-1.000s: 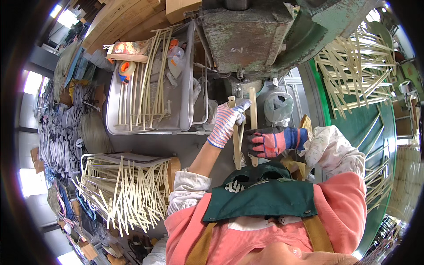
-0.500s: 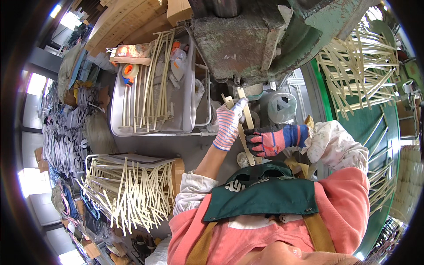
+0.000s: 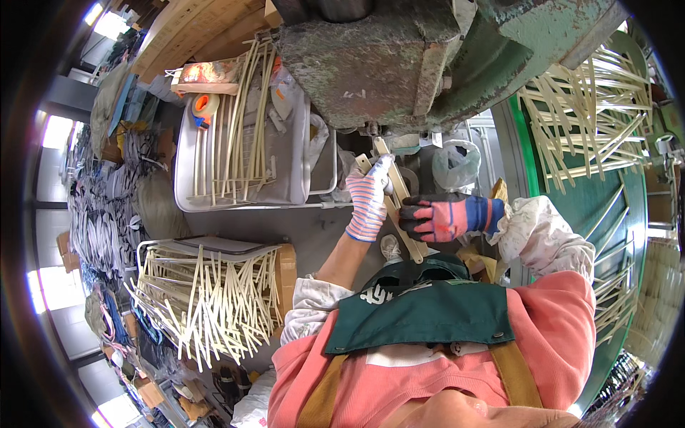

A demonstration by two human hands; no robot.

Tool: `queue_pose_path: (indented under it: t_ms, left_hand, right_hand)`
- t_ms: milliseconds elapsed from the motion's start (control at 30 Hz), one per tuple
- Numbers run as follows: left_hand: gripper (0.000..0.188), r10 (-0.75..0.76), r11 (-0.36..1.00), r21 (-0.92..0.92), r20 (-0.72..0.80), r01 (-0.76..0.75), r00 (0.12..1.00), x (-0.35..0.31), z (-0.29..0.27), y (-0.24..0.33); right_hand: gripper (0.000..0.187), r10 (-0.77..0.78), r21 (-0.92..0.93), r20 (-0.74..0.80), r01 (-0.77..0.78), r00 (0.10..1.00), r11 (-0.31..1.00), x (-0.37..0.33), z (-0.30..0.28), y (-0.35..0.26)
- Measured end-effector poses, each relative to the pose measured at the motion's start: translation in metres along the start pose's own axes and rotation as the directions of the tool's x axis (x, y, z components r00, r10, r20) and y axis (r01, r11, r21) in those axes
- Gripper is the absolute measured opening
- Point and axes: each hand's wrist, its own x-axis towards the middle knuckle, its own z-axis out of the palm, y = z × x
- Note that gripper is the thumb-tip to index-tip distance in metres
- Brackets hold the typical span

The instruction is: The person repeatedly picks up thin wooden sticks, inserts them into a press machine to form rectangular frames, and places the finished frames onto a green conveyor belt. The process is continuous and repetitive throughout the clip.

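My left hand, in a pink, white and blue striped glove, is closed around two pale flat slats. They look like wood or bamboo, with small holes near the ends, and slant from below the machine toward my apron. My right hand, in a pink and blue glove with dark fingertips, is beside their lower part. Its fingers point left, loosely apart, and overlap the slats' edge in view. The underside of a worn green machine hangs just beyond the slats' far ends.
At the left, a pale tray carries long thin strips, a tape roll and plastic bags. Below it, many pale slats lie heaped on a rack. More slats cover a green table at the right. A plastic bag hangs near the machine.
The right hand's fingers have loosened on the slats' lower part. My left hand still grips them, and the whole view has shifted slightly.
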Motion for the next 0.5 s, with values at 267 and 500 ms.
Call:
queue_pose_path:
  t_ms: [267, 500]
  left_hand:
    - [0.022, -0.065, 0.998, 0.037, 0.239, 0.058, 0.969, 0.013, -0.01, -0.011]
    - [0.014, -0.161, 0.959, -0.161, 0.369, 0.234, 0.915, -0.01, -0.033, -0.018]
  right_hand:
    - [0.02, 0.879, -0.043, -0.262, -0.915, 0.399, 0.402, -0.055, 0.085, 0.107]
    - [0.022, 0.949, 0.0, -0.287, -0.991, 0.13, 0.135, -0.07, 0.172, 0.14]
